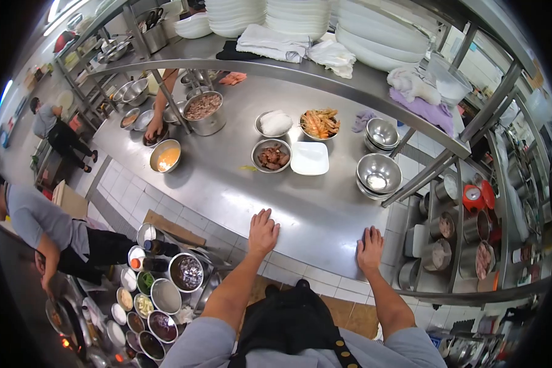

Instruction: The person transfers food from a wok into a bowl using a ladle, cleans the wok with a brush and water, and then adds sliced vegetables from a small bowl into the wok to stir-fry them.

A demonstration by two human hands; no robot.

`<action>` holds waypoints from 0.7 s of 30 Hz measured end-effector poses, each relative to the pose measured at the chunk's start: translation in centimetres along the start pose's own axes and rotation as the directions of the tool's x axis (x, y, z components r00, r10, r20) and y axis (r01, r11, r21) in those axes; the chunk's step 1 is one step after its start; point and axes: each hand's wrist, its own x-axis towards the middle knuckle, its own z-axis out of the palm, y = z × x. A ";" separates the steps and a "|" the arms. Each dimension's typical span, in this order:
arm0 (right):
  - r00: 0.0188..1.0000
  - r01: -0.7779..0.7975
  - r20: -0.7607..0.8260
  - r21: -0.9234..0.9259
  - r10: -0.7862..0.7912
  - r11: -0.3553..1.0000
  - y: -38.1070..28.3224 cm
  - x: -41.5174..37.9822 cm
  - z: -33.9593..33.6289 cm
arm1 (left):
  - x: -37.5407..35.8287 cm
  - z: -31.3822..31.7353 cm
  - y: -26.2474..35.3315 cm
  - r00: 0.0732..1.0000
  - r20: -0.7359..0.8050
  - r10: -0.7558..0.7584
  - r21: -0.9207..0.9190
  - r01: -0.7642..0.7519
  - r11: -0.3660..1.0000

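My left hand [264, 233] rests on the front edge of the steel table [227, 196], its fingers spread and nothing in it. Further right, my right hand [370, 248] lies open on the same edge, also holding nothing. Beyond them on the table stand a bowl of dark meat pieces [272, 156], a white square dish [310, 158], a bowl with something white [275, 124] and a bowl of orange-brown shrimp-like food [319, 124]. Stacked steel bowls [379, 174] are at the table's right side.
A co-worker's hand [156, 132] reaches among bowls at the back left, near a meat pot [205, 113] and a bowl of orange liquid [165, 157]. Another person [49, 227] stands left by a pan. Overhead shelf [196, 64] crosses the back; ingredient pots [186, 272] stand lower left.
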 end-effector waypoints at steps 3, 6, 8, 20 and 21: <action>1.000 0.002 0.001 0.003 -0.002 1.000 0.0 0.0 0.1 | 0.0 0.2 -0.3 1.000 -0.010 -0.016 -0.026 0.016 1.000; 1.000 0.017 -0.005 -0.001 -0.017 1.000 0.1 0.0 0.4 | 0.0 0.0 -0.3 0.999 -0.022 -0.023 -0.009 0.023 1.000; 1.000 0.027 0.006 0.005 -0.027 1.000 0.0 0.0 0.5 | -0.1 -0.2 -0.4 1.000 -0.007 -0.023 0.012 0.023 1.000; 1.000 0.027 -0.012 -0.016 -0.028 0.999 -0.3 -0.1 0.1 | -0.1 -0.1 -0.3 0.999 0.010 -0.032 -0.010 0.032 0.999; 1.000 0.028 -0.013 -0.016 -0.028 0.999 -0.2 -0.1 0.2 | -0.1 -0.1 -0.3 0.999 0.009 -0.031 -0.010 0.032 0.999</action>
